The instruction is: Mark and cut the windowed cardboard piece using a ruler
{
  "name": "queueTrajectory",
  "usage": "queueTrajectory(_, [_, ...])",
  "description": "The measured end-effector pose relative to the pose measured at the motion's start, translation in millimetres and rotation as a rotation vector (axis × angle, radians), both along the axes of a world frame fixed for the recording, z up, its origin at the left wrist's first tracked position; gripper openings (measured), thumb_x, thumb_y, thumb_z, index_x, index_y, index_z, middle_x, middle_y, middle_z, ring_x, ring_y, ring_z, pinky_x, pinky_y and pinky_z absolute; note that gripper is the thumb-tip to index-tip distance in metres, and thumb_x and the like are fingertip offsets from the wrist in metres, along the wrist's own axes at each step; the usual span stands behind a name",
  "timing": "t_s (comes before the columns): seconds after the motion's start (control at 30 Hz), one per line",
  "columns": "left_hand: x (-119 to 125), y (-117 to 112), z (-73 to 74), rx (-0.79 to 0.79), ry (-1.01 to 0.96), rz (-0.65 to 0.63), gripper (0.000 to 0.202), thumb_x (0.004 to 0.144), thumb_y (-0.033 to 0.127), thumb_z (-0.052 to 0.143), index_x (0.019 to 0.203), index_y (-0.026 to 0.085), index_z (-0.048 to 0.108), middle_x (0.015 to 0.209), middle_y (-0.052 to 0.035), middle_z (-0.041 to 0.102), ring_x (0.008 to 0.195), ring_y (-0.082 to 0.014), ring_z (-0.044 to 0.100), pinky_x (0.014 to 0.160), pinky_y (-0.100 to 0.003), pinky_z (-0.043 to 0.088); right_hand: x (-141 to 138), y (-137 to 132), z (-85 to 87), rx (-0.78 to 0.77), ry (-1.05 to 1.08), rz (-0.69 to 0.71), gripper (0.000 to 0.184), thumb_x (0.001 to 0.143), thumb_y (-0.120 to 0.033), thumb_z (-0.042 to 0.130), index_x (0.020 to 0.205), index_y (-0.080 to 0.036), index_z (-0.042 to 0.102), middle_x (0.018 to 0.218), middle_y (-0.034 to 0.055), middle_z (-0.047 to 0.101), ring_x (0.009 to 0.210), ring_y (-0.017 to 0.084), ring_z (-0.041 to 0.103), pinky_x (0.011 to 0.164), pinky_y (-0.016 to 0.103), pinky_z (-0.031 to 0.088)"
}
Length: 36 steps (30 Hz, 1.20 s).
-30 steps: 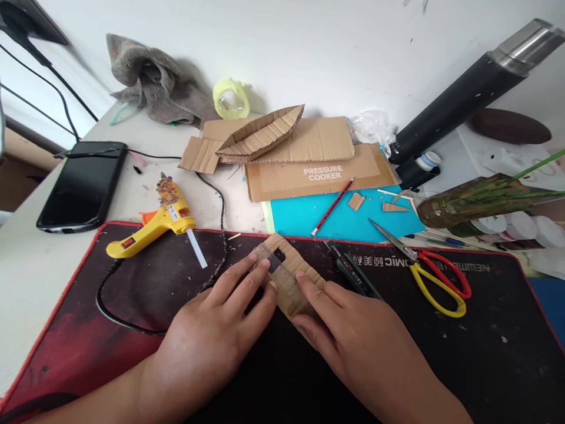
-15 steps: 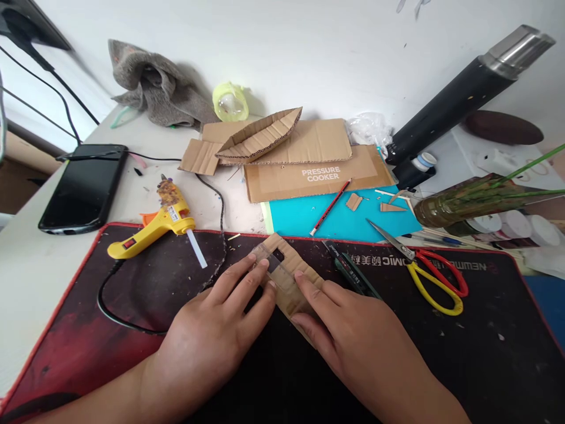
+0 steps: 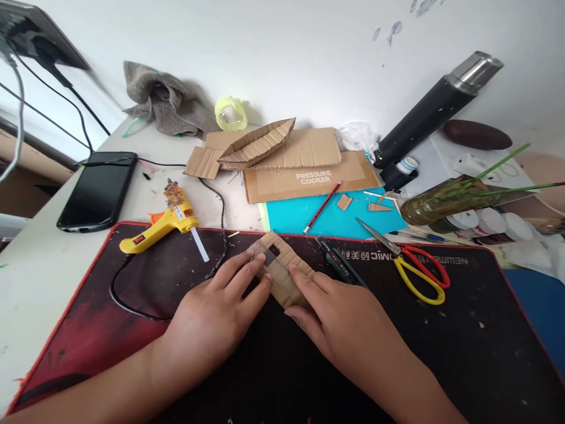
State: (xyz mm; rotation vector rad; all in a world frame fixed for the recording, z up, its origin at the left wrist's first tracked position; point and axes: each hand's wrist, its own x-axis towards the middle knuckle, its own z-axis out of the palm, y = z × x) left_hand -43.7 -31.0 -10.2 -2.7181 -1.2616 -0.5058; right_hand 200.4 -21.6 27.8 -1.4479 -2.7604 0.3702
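Note:
A small cardboard piece [image 3: 286,254] with a rectangular cutout near its far end lies at an angle between my hands. Across it lies a see-through plastic strip [image 3: 277,270] that looks like a ruler. The fingertips of my left hand [image 3: 220,312] press on the strip at the cardboard's left edge, thumb close by. My right hand [image 3: 344,318] grips the cardboard's right side, index finger on top and thumb at the near edge. Just beyond the right hand rests a dark green-and-black utility knife [image 3: 342,265], partly covered by it.
A yellow glue gun [image 3: 161,232] and phone [image 3: 97,191] lie left. Scissors [image 3: 408,265] lie right on the black mat [image 3: 441,353]. Behind are cardboard sheets [image 3: 315,176], a red pencil [image 3: 322,207] on blue paper [image 3: 282,218], a flask [image 3: 428,112] and a plant jar [image 3: 424,206].
The camera view has shifted slightly, moving the surroundings in frame. Both hands stay on the cardboard and the plastic strip, with nearly the same hold.

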Motion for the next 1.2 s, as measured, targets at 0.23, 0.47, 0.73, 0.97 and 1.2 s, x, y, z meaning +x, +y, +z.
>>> queueTrajectory(0.23, [-2, 0, -1.0, -0.014, 0.0, 0.011, 0.026, 0.108, 0.014, 0.057, 0.123, 0.016, 0.078, 0.137, -0.0155, 0.078, 0.129, -0.0355, 0.073, 0.085, -0.042, 0.071, -2, 6, 8.0, -0.218, 0.058, -0.097, 0.049, 0.108, -0.039, 0.069, 0.152, -0.016, 0.069, 0.12, 0.0126, 0.084, 0.096, 0.032, 0.083, 0.072, 0.038, 0.058])
queueTrajectory(0.47, [-3, 2, 0.3, 0.053, -0.023, 0.021, 0.024, 0.11, 0.02, 0.059, 0.123, 0.019, 0.079, 0.145, -0.0165, 0.073, 0.131, -0.0388, 0.071, 0.099, -0.055, 0.067, 9, 17, 3.2, -0.221, 0.343, -0.22, 0.049, 0.102, -0.033, 0.076, 0.149, -0.023, 0.074, 0.135, 0.0122, 0.083, 0.118, 0.03, 0.08, 0.099, 0.042, 0.061])
queueTrajectory(0.73, [7, 2, -6.5, -0.077, -0.17, -0.35, 0.039, 0.112, 0.027, 0.059, 0.149, 0.022, 0.069, 0.151, -0.0108, 0.074, 0.149, -0.0286, 0.063, 0.122, -0.048, 0.055, 14, 26, -13.4, -0.155, 0.538, -0.343, 0.049, 0.103, -0.037, 0.071, 0.149, -0.022, 0.074, 0.097, 0.0057, 0.084, 0.084, 0.022, 0.075, 0.083, 0.036, 0.057])
queueTrajectory(0.97, [-3, 9, -10.4, -0.053, -0.116, -0.144, 0.033, 0.115, 0.029, 0.052, 0.131, 0.024, 0.08, 0.138, -0.0104, 0.081, 0.131, -0.0316, 0.075, 0.108, -0.051, 0.064, 30, 35, -20.8, -0.039, 0.487, -0.411, 0.045, 0.104, -0.036, 0.071, 0.146, -0.018, 0.077, 0.098, 0.0072, 0.082, 0.085, 0.022, 0.071, 0.083, 0.035, 0.053])
queueTrajectory(1.2, [-11, 16, -10.2, -0.104, -0.138, -0.093, 0.039, 0.115, 0.028, 0.046, 0.129, 0.023, 0.082, 0.137, -0.0121, 0.08, 0.132, -0.031, 0.074, 0.109, -0.051, 0.066, 34, 28, -28.9, 0.0, 0.586, -0.303, 0.045, 0.104, -0.036, 0.07, 0.146, -0.02, 0.076, 0.096, 0.0053, 0.08, 0.082, 0.02, 0.07, 0.082, 0.034, 0.055])
